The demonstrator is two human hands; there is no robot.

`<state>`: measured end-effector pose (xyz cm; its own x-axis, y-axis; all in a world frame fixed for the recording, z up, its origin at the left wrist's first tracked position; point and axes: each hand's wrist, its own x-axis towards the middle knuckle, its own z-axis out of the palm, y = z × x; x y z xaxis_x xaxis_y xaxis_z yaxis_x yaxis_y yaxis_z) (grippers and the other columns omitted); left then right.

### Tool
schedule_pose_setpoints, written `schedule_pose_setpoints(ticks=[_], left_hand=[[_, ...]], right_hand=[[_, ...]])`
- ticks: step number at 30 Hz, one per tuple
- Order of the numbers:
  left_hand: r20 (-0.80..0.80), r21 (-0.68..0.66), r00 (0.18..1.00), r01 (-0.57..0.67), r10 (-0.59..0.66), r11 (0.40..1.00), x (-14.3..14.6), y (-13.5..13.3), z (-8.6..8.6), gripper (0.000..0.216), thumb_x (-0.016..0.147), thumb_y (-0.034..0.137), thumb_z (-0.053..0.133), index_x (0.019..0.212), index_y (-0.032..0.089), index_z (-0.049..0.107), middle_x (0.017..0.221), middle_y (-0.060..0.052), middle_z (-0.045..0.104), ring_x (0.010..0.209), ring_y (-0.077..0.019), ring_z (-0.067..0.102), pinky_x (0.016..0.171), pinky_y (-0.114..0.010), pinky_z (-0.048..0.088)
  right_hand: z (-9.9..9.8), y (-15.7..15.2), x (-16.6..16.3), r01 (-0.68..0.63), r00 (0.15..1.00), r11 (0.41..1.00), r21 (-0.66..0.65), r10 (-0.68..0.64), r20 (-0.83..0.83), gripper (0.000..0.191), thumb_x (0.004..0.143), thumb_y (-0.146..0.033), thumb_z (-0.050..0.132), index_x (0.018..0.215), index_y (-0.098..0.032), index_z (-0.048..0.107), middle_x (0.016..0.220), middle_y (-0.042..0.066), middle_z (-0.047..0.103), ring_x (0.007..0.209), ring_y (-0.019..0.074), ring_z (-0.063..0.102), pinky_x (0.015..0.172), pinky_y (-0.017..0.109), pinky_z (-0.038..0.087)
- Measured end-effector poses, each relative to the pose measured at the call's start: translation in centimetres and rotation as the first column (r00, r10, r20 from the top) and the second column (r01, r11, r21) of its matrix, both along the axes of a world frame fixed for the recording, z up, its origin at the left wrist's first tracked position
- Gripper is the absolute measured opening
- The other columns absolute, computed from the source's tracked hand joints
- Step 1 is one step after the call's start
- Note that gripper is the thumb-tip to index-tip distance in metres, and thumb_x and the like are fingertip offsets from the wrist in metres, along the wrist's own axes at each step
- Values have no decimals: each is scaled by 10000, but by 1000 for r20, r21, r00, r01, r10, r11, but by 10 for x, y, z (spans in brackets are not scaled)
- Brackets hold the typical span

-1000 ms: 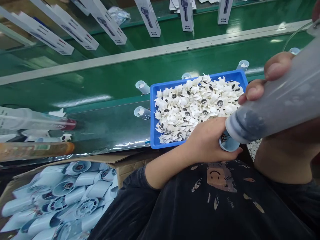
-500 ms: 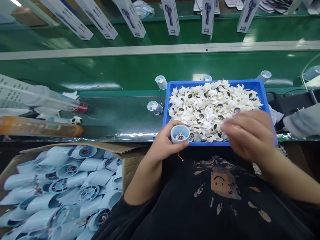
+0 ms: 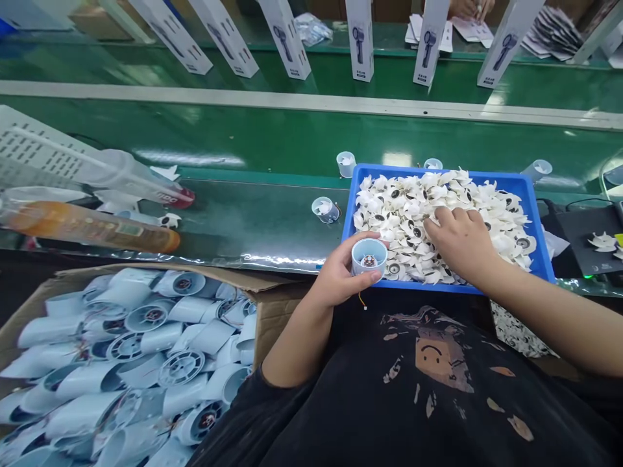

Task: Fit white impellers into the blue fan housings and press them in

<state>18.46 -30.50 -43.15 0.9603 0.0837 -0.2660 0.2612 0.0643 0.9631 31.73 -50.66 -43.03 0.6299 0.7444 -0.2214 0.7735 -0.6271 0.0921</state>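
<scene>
My left hand [image 3: 341,275] is closed round a pale blue cylindrical housing [image 3: 368,255], held upright with its open end up and a small motor visible inside; a thin wire hangs below it. My right hand [image 3: 460,240] rests palm down on the pile of white fan impellers [image 3: 418,201] that fills the blue tray [image 3: 540,259]. Its fingers curl into the pile, and whether they hold one I cannot see.
A cardboard box [image 3: 263,318] at lower left holds several pale blue housings. Single housings [image 3: 325,209] stand on the green conveyor [image 3: 243,143]. White product boxes [image 3: 360,39] stand along the far belt. Large glue tubes [image 3: 87,227] lie at left. A black pad [image 3: 584,240] with an impeller sits at right.
The large grey tube left my right hand, which then moved onto the impeller pile. My left hand brought the housing up beside the tray. The view shifted right.
</scene>
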Motion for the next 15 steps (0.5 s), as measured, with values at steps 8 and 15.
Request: schedule_pose_setpoints(ticks=[8, 15], left_hand=[[22, 0, 1000, -20, 20, 1000, 13, -4, -13, 752, 575, 475, 885, 1159, 233, 478, 941, -25, 642, 859, -197, 631, 768, -324, 494], [39, 37, 999, -3, 1, 999, 15, -7, -1, 707, 597, 481, 872, 1148, 224, 512, 1088, -86, 674, 965, -234, 658, 851, -368, 501]], right_hand=[[4, 3, -4, 25, 998, 999, -30, -27, -54, 267, 912, -36, 409, 944, -108, 664, 903, 151, 650, 806, 246, 582, 635, 317, 129], [3, 1, -3, 68, 998, 997, 43, -67, -9, 287, 899, -29, 387, 896, -103, 665, 877, 165, 665, 799, 254, 593, 634, 322, 140]])
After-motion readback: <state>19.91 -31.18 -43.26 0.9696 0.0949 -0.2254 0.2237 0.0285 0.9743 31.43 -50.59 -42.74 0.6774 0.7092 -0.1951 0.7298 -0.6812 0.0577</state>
